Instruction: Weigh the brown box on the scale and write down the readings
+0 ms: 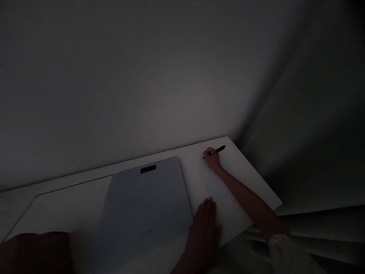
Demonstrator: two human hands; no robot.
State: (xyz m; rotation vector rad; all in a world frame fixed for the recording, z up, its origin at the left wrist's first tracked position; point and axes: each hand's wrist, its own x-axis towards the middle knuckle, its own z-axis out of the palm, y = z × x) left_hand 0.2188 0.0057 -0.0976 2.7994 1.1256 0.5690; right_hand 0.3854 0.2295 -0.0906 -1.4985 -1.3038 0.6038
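In dim light, my right hand (212, 159) is closed around a dark pen (220, 148). The pen's tip rests on or just over a pale sheet (216, 186), whose edges are barely visible. My left hand (204, 220) lies flat, its fingers stretched out, near the sheet's lower left. Beside that hand is the right edge of a flat grey-blue panel (148, 201) with a small dark rectangle (148, 169) near its top. Any marks on the sheet are too faint to read.
A white tabletop (251, 179) runs along a bare wall (159, 83), its corner at the right. A dark brown shape (37, 253), too dim to name, fills the lower left. Pale folded cloth (319, 228) hangs or lies beyond the table's right edge.
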